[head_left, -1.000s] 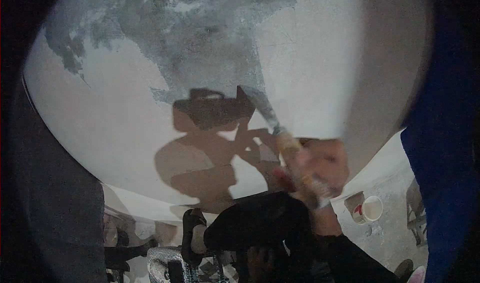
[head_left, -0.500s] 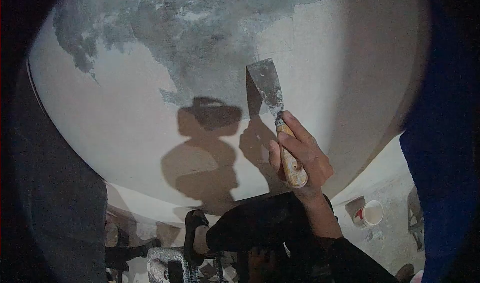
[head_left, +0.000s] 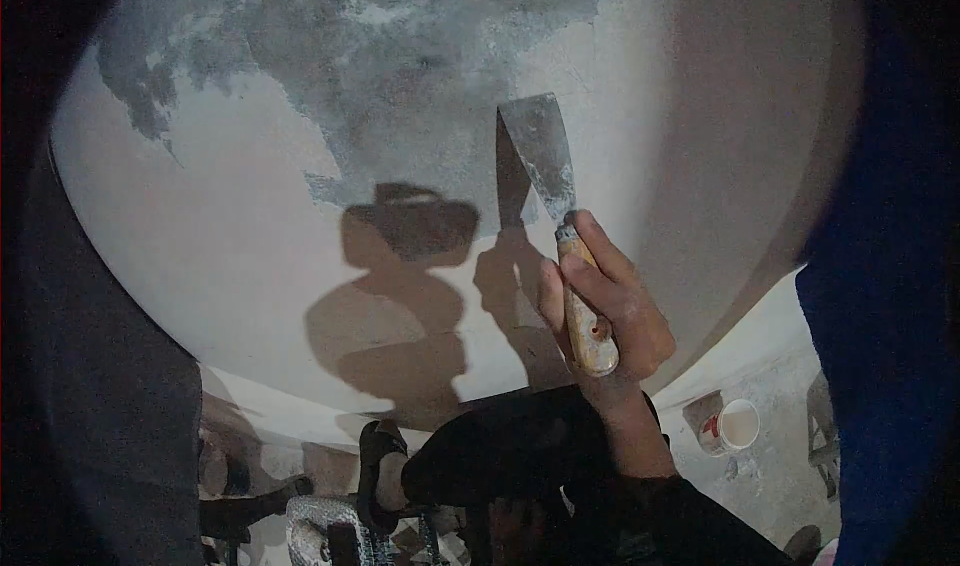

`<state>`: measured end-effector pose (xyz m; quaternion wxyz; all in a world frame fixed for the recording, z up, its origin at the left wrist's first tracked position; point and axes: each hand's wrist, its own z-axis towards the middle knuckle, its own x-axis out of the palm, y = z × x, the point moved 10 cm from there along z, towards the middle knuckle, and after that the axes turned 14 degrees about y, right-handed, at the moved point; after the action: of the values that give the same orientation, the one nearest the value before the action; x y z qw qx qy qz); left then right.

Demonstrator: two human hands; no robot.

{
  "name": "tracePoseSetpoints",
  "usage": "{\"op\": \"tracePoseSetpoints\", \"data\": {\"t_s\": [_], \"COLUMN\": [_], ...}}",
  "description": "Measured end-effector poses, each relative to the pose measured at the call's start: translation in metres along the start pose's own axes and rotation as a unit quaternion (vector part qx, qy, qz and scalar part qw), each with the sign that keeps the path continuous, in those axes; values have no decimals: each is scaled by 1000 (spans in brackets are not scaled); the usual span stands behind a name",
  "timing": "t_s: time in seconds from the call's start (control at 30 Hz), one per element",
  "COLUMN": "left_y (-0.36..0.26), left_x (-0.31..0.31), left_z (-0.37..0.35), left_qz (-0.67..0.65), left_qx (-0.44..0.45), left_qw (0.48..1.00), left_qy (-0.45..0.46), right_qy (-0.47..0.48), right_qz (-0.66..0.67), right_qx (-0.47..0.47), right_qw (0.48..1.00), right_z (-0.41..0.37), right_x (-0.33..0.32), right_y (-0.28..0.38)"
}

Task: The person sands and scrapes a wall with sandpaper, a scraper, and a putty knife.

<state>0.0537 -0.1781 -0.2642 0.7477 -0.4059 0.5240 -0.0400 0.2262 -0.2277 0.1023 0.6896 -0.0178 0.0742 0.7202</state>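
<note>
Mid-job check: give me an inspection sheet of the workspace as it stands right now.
Surface: wall mostly white plaster, with a rough grey patch across the top.
Job's things: putty knife, blade up, close to the wall at the grey patch's edge.
Clutter: white bucket on the floor, lower right.
Hands: right hand closed round the knife's wooden handle; left hand not seen.
Cables: nothing seen.
Surroundings: dim light; blue cloth at right; shadow on the wall.

My right hand (head_left: 603,301), bare and ungloved, with the wrist and lower forearm uncovered, emerging from a dark, near-black long sleeve (head_left: 690,511); a dark garment (head_left: 510,446) of like shade shows beside it.
</note>
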Motion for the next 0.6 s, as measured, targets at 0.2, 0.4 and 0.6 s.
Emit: {"op": "tracePoseSetpoints", "data": {"t_s": [0.2,0.4,0.6], "left_y": [-5,-5,-2], "left_x": [-5,-15,-15], "left_z": [-4,7,3], "left_qz": [24,53,74], "left_qx": [-8,-6,-16], "left_qw": [1000,999,997], "left_qy": [3,-8,2], "right_qy": [-15,-17,-12], "right_qz": [22,17,-46], "right_qx": [2,1,-29], "right_qw": [1000,1000,998], "right_z": [2,-2,4], "right_x": [2,4,9], "right_y": [-2,1,10]}}
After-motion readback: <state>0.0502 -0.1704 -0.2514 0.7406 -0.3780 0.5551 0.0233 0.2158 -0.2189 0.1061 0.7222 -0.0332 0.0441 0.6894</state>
